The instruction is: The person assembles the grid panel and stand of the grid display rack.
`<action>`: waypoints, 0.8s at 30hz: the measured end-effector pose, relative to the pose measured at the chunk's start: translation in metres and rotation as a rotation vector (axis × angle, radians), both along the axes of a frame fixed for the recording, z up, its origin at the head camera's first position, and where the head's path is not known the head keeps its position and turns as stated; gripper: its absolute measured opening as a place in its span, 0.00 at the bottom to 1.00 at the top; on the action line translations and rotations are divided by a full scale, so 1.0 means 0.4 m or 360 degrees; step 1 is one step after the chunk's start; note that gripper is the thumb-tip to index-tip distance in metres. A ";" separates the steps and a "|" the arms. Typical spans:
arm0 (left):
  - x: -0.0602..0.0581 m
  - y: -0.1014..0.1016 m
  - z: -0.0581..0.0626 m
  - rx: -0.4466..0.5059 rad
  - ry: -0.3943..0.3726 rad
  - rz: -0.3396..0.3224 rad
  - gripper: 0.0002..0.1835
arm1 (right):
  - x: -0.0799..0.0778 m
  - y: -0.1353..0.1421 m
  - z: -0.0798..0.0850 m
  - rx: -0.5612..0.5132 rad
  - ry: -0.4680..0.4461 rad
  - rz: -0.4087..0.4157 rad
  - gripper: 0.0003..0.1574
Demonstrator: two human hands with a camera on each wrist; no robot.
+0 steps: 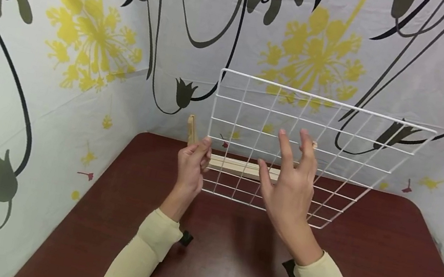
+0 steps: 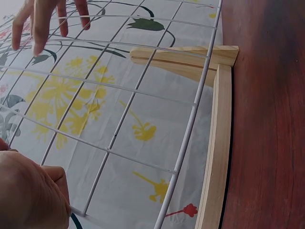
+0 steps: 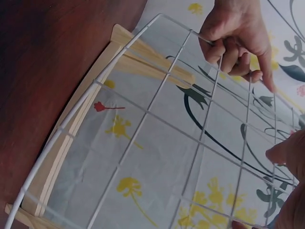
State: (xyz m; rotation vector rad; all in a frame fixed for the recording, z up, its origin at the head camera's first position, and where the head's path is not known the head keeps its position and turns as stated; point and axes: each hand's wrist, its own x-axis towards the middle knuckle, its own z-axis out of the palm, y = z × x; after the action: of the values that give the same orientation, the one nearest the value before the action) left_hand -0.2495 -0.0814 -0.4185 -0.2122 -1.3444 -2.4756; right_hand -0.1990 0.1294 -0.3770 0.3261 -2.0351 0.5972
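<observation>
A white wire grid panel (image 1: pixel 311 95) is held up at a tilt over the back of the table. My left hand (image 1: pixel 193 163) grips its left edge, fingers curled round the wire, as the right wrist view also shows at that hand (image 3: pixel 236 40). Over the panel's middle, my right hand (image 1: pixel 290 190) has its fingers spread and extended; whether they touch the wires I cannot tell. Behind the grid lies a pale wooden stand (image 1: pixel 239 168), a long bar with end pieces rising from it. The left wrist view shows the stand (image 2: pixel 221 143) beside the panel's lower edge, apparently apart from it.
The dark red-brown table (image 1: pixel 208 265) spreads in front of the panel. White cloth (image 1: pixel 166 49) with yellow flowers and dark tulips hangs behind and at both sides, close to the table's back edge.
</observation>
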 end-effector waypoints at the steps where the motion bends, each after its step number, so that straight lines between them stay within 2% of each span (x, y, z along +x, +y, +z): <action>1: 0.000 0.003 -0.001 -0.0003 -0.0004 -0.0003 0.23 | -0.005 0.001 -0.001 -0.0004 0.0001 -0.0002 0.47; 8: -0.003 0.021 -0.013 -0.0046 -0.0022 -0.0039 0.23 | -0.035 0.013 0.000 -0.0077 0.0039 -0.0042 0.33; 12: -0.002 0.022 -0.018 -0.0082 -0.0041 -0.0054 0.22 | -0.051 0.017 0.002 -0.0111 0.0028 -0.0039 0.29; 17: 0.001 0.018 -0.021 -0.0149 -0.0013 -0.0154 0.21 | -0.062 0.028 -0.001 -0.0161 0.0036 -0.0026 0.28; 19: 0.000 0.010 -0.023 -0.0280 0.0052 -0.0188 0.24 | -0.063 0.036 -0.002 -0.0180 0.0038 -0.0025 0.28; 22: -0.003 -0.010 -0.021 -0.0611 0.0213 -0.0190 0.33 | -0.064 0.047 -0.001 -0.0184 0.0048 -0.0019 0.27; 24: -0.009 -0.028 -0.018 -0.0847 0.0334 -0.0120 0.38 | -0.064 0.054 -0.001 -0.0166 0.0054 -0.0009 0.27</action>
State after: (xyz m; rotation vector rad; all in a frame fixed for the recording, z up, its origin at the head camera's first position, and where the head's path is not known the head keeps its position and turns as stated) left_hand -0.2532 -0.0927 -0.4258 -0.6316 -1.8942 -2.0258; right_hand -0.2247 0.1509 -0.3772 0.2671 -1.9640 0.6871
